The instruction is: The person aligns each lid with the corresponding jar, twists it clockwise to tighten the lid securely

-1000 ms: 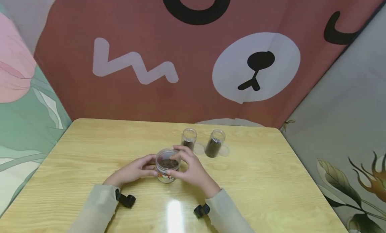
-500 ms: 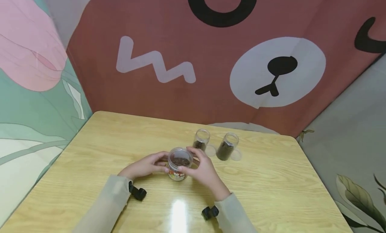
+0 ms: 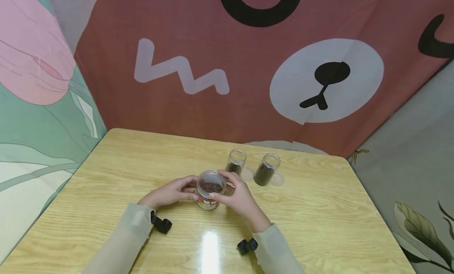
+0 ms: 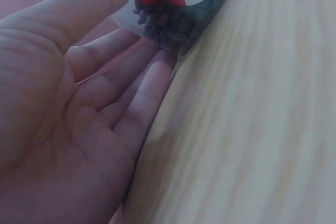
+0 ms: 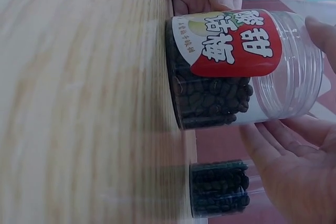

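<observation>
A clear open jar (image 3: 209, 203) with a red label and dark beans inside stands upright on the table. My left hand (image 3: 172, 192) holds its left side, thumb at the front, fingers round behind. My right hand (image 3: 241, 198) grips the jar near the rim from the right, with the thumb in front. In the left wrist view, the fingers of my left hand (image 4: 94, 98) touch the jar (image 4: 165, 22) low down near the table. The right wrist view shows the label of the jar (image 5: 236, 45) and my right hand (image 5: 299, 166) at its threaded neck.
Behind the held jar stand two slimmer open jars, the left (image 3: 235, 163) and the right (image 3: 264, 173), with dark contents. A round clear disc lies beside each, one (image 3: 247, 174) and another (image 3: 277, 179). The wooden table (image 3: 319, 219) meets a printed curtain (image 3: 177, 112) at the back.
The head view has shifted, so the jars and hands appear further right than a second ago. Both hands stay on the jar, with little change in their hold.
</observation>
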Demonstrator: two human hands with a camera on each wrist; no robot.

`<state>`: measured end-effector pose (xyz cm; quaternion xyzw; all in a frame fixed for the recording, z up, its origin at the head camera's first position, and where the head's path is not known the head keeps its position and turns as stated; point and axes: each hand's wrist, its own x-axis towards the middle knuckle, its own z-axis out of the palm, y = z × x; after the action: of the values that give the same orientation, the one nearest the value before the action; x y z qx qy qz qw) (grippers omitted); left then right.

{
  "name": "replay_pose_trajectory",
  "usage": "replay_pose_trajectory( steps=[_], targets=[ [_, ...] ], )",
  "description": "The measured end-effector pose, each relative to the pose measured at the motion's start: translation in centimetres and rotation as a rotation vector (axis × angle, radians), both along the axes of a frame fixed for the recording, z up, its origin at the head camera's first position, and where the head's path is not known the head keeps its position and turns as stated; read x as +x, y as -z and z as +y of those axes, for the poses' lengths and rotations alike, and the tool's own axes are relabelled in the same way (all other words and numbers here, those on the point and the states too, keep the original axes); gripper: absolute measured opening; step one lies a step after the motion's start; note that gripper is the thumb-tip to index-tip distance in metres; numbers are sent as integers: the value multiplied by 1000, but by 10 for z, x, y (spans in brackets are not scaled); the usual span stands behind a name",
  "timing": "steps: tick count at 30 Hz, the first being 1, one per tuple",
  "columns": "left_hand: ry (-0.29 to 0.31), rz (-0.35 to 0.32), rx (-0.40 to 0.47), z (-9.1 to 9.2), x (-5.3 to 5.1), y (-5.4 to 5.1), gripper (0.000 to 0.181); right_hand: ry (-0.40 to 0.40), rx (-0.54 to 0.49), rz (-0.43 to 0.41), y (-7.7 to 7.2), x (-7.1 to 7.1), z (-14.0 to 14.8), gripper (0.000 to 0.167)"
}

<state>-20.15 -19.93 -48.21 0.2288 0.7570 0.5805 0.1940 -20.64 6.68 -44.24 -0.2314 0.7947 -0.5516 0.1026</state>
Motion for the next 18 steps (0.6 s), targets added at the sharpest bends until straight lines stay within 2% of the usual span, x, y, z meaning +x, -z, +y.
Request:
replay_pose_trajectory(
  steps=[7, 13, 18],
  targets=[
    [8, -2, 15, 1, -2, 0, 61, 9, -32, -22, 2, -2, 2, 71],
    [6, -10, 6, 0, 0, -1, 61, -78, -94, -67, 3, -5, 5, 68],
    [18, -7, 12, 0, 1, -3, 61, -127, -104, -87, 1, -8, 7, 71]
  ],
)
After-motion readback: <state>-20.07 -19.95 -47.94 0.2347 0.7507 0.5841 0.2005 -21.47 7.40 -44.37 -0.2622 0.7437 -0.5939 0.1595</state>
